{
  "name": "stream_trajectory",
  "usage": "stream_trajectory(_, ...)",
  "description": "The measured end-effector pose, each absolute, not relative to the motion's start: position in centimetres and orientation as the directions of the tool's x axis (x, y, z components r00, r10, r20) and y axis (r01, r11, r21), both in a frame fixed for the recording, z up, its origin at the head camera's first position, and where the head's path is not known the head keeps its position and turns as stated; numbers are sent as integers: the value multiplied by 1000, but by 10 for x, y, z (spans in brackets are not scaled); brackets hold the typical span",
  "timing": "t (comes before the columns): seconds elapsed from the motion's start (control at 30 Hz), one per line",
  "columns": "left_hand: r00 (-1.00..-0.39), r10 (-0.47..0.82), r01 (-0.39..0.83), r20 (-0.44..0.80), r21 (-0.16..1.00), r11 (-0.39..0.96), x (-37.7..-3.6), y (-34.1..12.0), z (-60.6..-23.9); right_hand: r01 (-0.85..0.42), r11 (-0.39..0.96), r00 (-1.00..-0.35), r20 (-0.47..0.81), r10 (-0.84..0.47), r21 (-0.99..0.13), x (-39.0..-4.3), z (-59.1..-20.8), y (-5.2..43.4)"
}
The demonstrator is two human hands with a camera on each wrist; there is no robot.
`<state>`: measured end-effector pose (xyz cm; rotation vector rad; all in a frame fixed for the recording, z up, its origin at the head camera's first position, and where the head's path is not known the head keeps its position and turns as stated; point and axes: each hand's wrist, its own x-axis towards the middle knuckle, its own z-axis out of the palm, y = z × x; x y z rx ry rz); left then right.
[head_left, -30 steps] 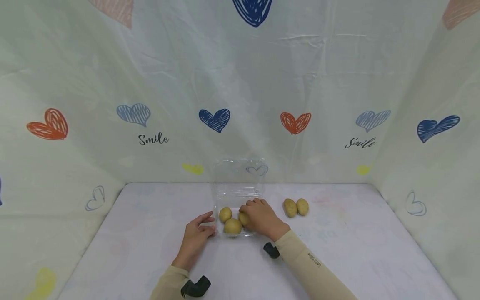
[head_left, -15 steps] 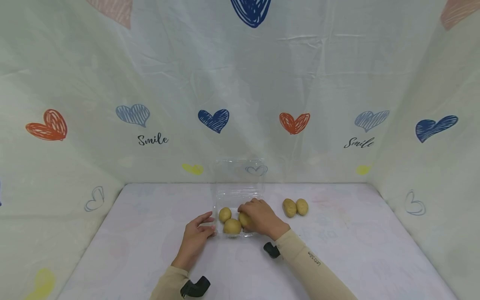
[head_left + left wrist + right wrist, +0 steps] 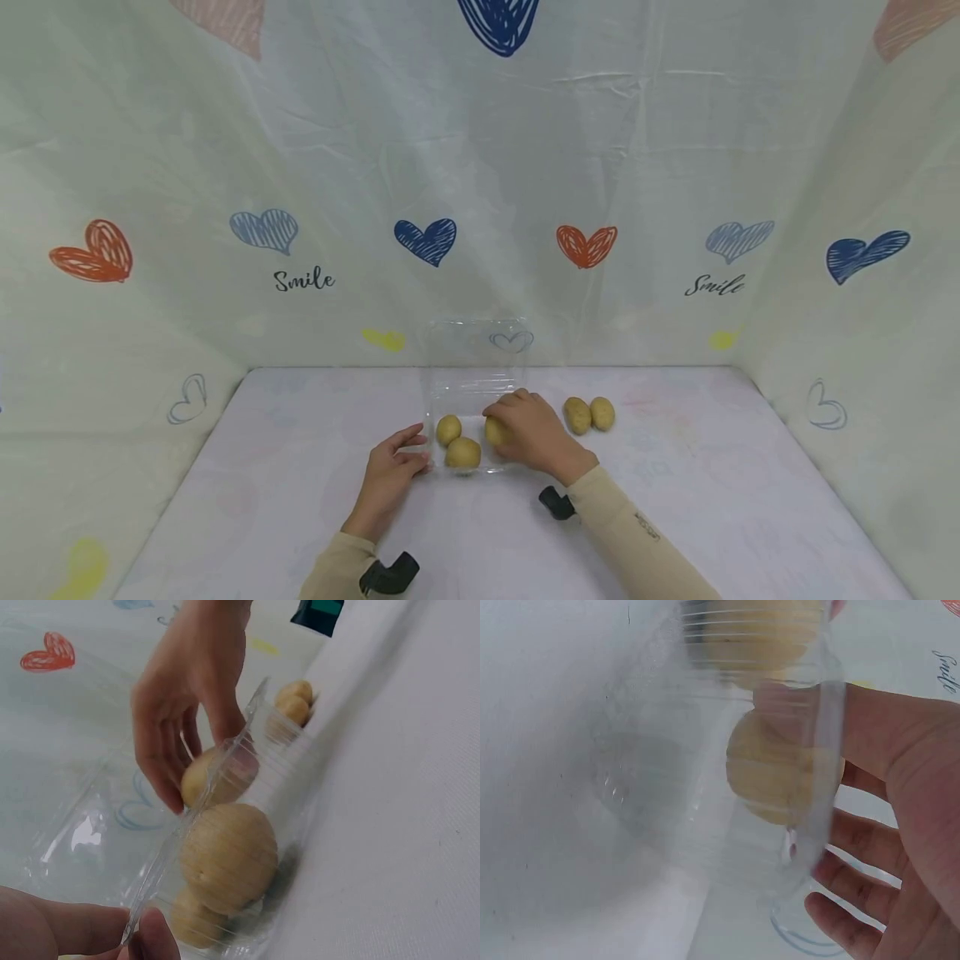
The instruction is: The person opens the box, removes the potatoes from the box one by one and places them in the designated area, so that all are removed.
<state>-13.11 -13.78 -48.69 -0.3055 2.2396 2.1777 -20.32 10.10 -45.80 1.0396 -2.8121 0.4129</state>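
Tan-yellow potatoes [image 3: 463, 452] sit in a clear, colourless plastic box [image 3: 476, 379] on a white table [image 3: 705, 492]. The pale backdrop [image 3: 645, 150] carries scribbled hearts in navy, orange, light blue and yellow, with black "Smile" lettering. Beige sleeves [image 3: 637, 542].

Two loose potatoes [image 3: 589, 414] lie side by side, touching, on the white tabletop [image 3: 712, 500]. A pale cloth backdrop [image 3: 480, 167] printed with hearts and the word "Smile" encloses the tabletop on three sides.

Left hand [image 3: 392, 475] low on the table, thumb & forefinger pinched together, L forearm angled inward, right hand [image 3: 534, 433] reaching fwd — fingers curled downward, both arms in beige sleeves
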Motion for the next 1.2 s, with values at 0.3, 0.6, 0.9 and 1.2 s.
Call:
stream_trajectory(0.3, -981, -139, -144, -138, 989, 33, -131, -138, -484, -665, 713, -743, 286, -605, -221, -196, -447, 119)
stream_trajectory(0.6, -977, -146, -166, -158, 985, 42, -131, -137, -484, -652, 726, -748, 346, -567, -219, -189, -443, 137)
stream_trajectory(0.9, -976, -147, -168, -159, 985, 48, -131, -138, -484, -617, 746, -773, 368, -517, -251, -182, -442, 156)
stream_trajectory(1.2, -978, -143, -164, -155, 985, 52, -131, -138, -485, -588, 770, -786, 397, -474, -246, -178, -443, 176)
